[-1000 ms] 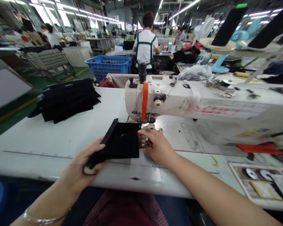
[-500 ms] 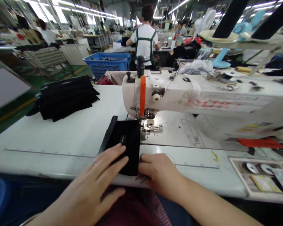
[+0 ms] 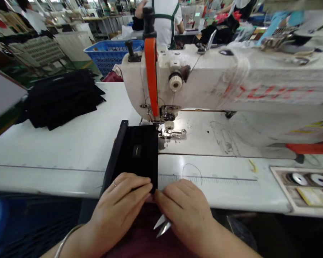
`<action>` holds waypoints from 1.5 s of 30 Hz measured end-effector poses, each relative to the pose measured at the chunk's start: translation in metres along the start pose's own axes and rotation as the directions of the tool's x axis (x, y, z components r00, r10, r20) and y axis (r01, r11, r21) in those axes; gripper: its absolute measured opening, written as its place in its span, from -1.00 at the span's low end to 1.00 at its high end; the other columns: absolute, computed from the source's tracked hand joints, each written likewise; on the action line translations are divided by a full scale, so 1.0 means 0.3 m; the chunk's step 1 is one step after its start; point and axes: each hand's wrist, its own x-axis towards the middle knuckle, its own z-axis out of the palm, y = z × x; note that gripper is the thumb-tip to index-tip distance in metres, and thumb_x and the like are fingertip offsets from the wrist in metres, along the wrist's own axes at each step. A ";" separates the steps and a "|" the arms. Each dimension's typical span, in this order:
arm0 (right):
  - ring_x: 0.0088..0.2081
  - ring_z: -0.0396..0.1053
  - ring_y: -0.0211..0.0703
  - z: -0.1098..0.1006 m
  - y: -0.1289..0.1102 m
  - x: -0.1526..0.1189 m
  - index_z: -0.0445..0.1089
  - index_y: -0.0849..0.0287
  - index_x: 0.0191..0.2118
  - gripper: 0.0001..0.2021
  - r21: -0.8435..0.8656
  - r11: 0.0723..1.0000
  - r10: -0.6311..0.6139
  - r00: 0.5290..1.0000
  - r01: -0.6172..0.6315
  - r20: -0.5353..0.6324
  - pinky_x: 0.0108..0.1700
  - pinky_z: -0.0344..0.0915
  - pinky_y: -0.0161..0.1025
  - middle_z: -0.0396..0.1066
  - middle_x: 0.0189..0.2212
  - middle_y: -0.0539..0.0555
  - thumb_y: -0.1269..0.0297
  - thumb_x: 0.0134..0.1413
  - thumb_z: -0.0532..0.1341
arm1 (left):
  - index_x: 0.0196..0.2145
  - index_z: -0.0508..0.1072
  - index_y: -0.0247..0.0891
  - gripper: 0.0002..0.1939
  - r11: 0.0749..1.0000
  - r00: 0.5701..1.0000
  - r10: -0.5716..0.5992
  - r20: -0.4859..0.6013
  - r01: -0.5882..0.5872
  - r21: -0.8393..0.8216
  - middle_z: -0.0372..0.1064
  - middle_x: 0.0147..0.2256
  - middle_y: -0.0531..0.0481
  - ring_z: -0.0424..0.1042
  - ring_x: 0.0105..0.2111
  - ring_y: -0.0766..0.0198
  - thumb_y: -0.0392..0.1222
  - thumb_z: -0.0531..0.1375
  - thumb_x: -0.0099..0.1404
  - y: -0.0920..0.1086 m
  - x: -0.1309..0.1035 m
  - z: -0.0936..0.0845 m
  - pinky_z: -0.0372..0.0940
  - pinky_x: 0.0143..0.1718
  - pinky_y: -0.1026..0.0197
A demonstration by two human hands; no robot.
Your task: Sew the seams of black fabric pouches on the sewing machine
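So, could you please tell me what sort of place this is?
Most likely a sewing workshop or factory floor: there is an industrial sewing machine, a labelled black fabric piece at its needle end, and a stack of black fabric pieces to the left.

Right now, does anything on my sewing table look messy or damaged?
A few small things: a loose thread curls on the table beside the black cloth, a yellow scrap lies farther right, and the red lettering on the sewing machine looks patchy, perhaps worn.
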 end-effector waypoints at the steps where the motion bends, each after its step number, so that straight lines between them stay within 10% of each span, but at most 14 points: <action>1: -0.49 0.16 -0.18 -0.001 0.001 0.000 0.43 0.22 -0.25 -0.75 0.012 1.000 -0.002 1.000 0.002 0.007 -0.43 0.00 -0.16 0.32 -0.53 -0.03 0.47 0.37 0.02 | -0.09 0.51 -0.27 -0.77 1.000 1.000 0.003 0.003 -0.003 -0.001 0.51 -0.17 -0.09 0.46 -0.19 0.23 -0.43 0.12 0.39 0.003 -0.002 0.004 0.47 -0.14 0.20; 45: -0.41 0.28 -0.18 -0.020 0.018 -0.003 0.42 0.22 -0.23 -0.78 0.093 0.994 0.050 0.997 -0.056 0.060 -0.37 0.16 -0.20 0.44 -0.36 0.03 0.43 0.38 0.03 | -0.07 0.48 -0.35 -0.75 1.000 0.991 0.017 0.135 -0.017 0.001 0.46 -0.12 -0.08 0.40 -0.13 0.27 -0.43 0.03 0.46 -0.006 -0.042 0.022 0.33 -0.01 0.23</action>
